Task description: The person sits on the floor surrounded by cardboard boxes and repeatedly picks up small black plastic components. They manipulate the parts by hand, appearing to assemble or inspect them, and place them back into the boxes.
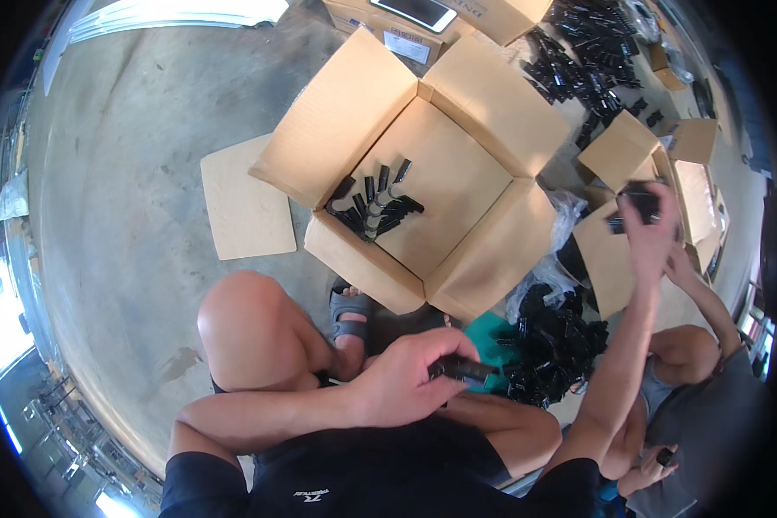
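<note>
My left hand (pixel 406 380) is closed around a small dark plastic part (pixel 464 369) in front of my body. Stretched out to the right, my right hand (pixel 652 233) grips a black part (pixel 641 202) beside a smaller open carton (pixel 622 155). Its exact shape is partly covered by my fingers. Ahead of me stands a large open cardboard box (pixel 466 186), its flaps folded outward. Several black curved parts (pixel 375 207) lie fanned in its left corner. A heap of black parts (pixel 552 345) sits to the right of my left hand, partly on a teal sheet (pixel 489 338).
A person (pixel 708 423) sits close on my right, one hand (pixel 680 266) near the smaller carton. More black parts (pixel 587 52) are spread at the far right. A flat cardboard piece (pixel 250 198) lies left of the box. A tablet-like device (pixel 419 12) rests on a carton behind.
</note>
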A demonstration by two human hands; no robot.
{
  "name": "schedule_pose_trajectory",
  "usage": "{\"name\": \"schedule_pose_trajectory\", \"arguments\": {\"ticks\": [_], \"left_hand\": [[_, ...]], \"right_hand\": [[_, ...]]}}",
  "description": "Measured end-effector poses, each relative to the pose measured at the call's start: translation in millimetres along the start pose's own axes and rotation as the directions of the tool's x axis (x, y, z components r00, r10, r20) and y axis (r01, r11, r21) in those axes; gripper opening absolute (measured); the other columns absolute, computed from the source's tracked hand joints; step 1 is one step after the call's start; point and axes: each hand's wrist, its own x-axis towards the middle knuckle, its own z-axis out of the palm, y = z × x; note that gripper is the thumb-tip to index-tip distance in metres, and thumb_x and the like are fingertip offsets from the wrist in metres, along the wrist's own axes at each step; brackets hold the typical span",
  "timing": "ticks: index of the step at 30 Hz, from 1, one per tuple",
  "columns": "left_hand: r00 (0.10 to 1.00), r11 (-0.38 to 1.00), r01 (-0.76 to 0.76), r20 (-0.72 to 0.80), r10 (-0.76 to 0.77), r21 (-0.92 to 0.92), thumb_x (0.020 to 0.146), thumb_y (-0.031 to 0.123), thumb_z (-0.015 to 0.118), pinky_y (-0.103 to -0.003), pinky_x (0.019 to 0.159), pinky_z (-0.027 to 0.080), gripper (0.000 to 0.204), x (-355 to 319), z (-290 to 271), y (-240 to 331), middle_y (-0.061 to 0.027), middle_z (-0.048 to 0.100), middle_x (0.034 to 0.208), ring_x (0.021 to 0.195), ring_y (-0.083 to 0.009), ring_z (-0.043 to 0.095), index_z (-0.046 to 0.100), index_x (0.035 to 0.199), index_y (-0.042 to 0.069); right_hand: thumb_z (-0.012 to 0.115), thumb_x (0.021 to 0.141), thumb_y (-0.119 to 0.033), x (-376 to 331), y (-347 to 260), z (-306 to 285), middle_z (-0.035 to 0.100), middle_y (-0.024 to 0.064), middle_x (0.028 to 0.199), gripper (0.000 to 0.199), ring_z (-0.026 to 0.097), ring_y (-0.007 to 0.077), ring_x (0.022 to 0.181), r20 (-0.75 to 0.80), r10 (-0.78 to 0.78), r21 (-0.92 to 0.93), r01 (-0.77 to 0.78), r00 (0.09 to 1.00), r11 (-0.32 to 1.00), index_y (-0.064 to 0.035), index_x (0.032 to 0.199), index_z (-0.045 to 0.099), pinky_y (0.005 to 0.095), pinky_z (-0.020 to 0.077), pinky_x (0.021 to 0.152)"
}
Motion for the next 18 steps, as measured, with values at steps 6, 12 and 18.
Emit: {"name": "schedule_pose_trajectory", "arguments": {"ticks": [6, 12, 18], "left_hand": [[0.991, 0.992, -0.069, -0.117, 0.057, -0.102, 0.099, 0.013, 0.068, -0.022, 0.066, 0.049, 0.022, 0.2, -1.1, -13.6, -0.0003, 0.065, 0.089, 0.078, -0.0028, 0.057, 0.062, 0.113, -0.001], [0.968, 0.97, -0.178, -0.207, 0.142, -0.166, 0.099, 0.016, 0.066, -0.028, 0.051, 0.049, 0.023, -3.5, -11.2, -12.5, -0.0047, 0.066, 0.083, 0.062, -0.0093, 0.062, 0.058, 0.11, -0.002], [0.894, 0.962, -0.268, -0.359, 0.267, 0.048, 0.096, 0.02, 0.072, -0.033, 0.081, 0.054, 0.032, 15.9, -28.5, -27.3, -0.0135, 0.069, 0.102, 0.091, -0.019, 0.067, 0.059, 0.113, -0.003]], "right_hand": [[0.083, 0.065, -0.01, -55.6, -169.7, 77.9, 0.055, 0.0111, 0.124, 0.05, 0.052, 0.0371, 0.12, 0.355, -0.234, 0.183, 0.178, 0.905, 0.967, -0.0146, 0.11, 0.062, 0.0473, 0.0488, 0.102], [0.072, 0.081, -0.018, -85.7, -189.7, 192.0, 0.047, 0.0105, 0.141, 0.041, 0.04, 0.0374, 0.138, 0.571, -0.101, -0.287, 0.313, 0.815, 0.905, -0.0185, 0.121, 0.065, 0.0587, 0.0464, 0.104], [0.059, 0.091, -0.022, -142.0, -175.7, 226.1, 0.045, 0.0109, 0.148, 0.035, 0.033, 0.032, 0.147, 0.658, -0.248, -0.439, 0.63, 0.711, 0.641, -0.0165, 0.125, 0.067, 0.0658, 0.027, 0.115]]}}
